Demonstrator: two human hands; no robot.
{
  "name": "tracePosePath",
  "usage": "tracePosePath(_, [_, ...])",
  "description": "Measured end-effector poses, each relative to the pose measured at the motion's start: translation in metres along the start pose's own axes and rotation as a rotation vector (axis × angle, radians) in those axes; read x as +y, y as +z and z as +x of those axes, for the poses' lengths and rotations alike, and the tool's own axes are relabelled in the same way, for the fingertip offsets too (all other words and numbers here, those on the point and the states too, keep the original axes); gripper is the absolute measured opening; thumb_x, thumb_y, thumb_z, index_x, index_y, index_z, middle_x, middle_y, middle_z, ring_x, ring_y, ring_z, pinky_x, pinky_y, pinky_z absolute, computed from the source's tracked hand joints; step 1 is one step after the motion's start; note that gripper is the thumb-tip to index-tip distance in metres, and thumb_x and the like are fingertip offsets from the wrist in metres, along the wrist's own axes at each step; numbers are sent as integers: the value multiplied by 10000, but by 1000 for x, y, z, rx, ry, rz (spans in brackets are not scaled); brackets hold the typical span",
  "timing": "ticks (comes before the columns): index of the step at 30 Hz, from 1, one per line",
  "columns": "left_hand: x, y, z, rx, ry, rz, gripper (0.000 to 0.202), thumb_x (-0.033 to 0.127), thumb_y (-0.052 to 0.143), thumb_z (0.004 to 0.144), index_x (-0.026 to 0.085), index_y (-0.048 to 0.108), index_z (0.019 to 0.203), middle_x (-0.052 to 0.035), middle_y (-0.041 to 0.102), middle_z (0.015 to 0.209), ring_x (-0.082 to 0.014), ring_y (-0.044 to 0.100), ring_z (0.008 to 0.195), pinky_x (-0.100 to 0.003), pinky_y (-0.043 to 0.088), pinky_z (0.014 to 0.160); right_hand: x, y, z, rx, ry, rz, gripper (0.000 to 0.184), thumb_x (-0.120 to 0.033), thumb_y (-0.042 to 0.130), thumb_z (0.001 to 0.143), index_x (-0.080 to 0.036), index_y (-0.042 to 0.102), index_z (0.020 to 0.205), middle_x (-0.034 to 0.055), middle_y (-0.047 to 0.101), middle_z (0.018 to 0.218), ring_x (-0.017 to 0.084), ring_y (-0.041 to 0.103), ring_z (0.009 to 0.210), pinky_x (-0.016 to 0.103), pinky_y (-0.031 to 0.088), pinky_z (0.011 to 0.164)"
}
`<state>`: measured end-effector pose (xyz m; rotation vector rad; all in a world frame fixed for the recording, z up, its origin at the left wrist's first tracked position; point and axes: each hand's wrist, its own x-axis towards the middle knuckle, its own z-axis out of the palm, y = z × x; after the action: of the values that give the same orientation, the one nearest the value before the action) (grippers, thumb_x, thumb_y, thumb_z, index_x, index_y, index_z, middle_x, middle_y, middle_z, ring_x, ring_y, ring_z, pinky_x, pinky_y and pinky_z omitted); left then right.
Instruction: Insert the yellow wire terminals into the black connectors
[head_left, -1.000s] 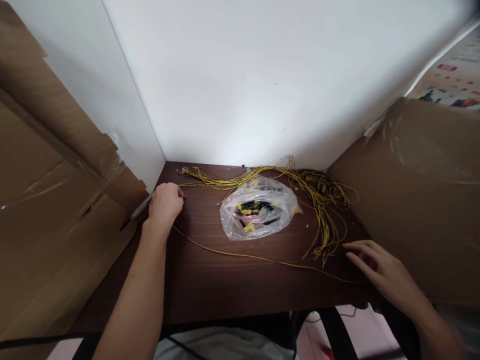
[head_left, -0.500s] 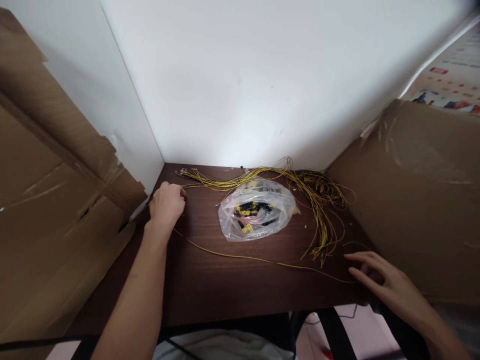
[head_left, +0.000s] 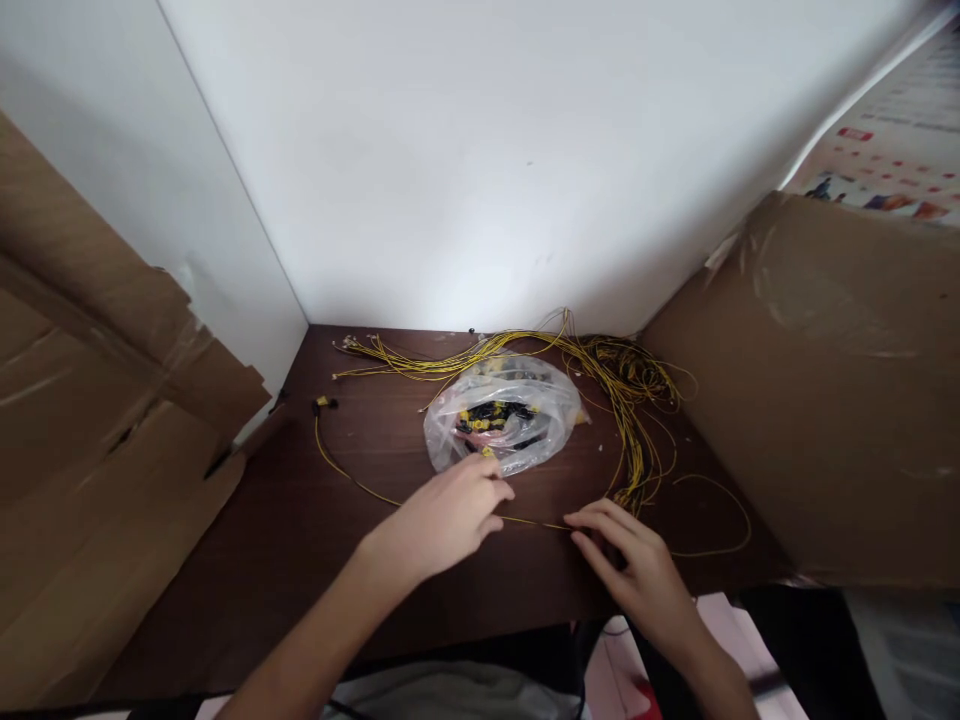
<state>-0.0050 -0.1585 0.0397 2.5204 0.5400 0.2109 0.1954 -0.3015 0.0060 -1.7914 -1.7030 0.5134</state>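
A yellow wire runs across the dark tabletop, with a small yellow-and-black connector at its left end. My left hand hovers over the wire's middle, in front of the plastic bag, its thumb and fingers apart. Close to its right, my right hand has its thumb and index tips on either side of the wire with a small gap between them. Whether those tips touch the wire is hard to tell. From behind that hand the wire curves round to the right.
A clear plastic bag holds black and yellow connectors. Behind it, a bundle of yellow and black wires spreads to the right. Cardboard panels flank the table at left and right, and a white wall stands behind.
My left hand has come from the table's left side to the middle, uncovering the connector. My right hand has moved left along the wire. The view has shifted slightly.
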Motion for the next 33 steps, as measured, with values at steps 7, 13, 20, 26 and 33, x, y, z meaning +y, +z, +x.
tracePosePath(7, [9,17,-18,-17,-117,28,231,58,407,812,183,585,892,-50,527,968,-165,539,879,-265,427,749,-6,15,-2,2,-40,-85,174,-240,446,886,-204,602,953,55,532,878,151,543,811,260,429,725])
tracePosePath(13, [14,13,-27,-102,-125,-29,219,45,427,780,186,592,757,-24,570,834,-147,560,778,-232,399,660,-15,19,3,-52,-138,-139,188,-216,435,889,-198,622,897,52,538,836,150,522,773,270,421,691])
tracePosePath(20, [-12,-21,-11,-64,-111,-158,199,94,500,748,192,668,789,-13,671,816,-145,602,770,-226,424,736,-41,6,46,-26,-317,-68,174,-211,459,881,-189,629,913,49,572,841,141,531,777,264,421,713])
tracePosePath(26, [-74,-41,15,342,-476,194,189,197,507,771,186,681,843,-73,659,872,-214,602,834,-288,431,743,-74,4,104,68,-496,-26,195,-236,452,886,-170,635,889,54,589,846,145,536,782,267,420,722])
tracePosePath(33, [-94,-30,12,356,-497,248,196,224,506,781,182,668,883,-62,584,914,-189,586,811,-277,432,726,-90,28,139,31,-570,-102,224,-247,435,891,-152,630,834,40,577,795,130,515,722,245,396,676])
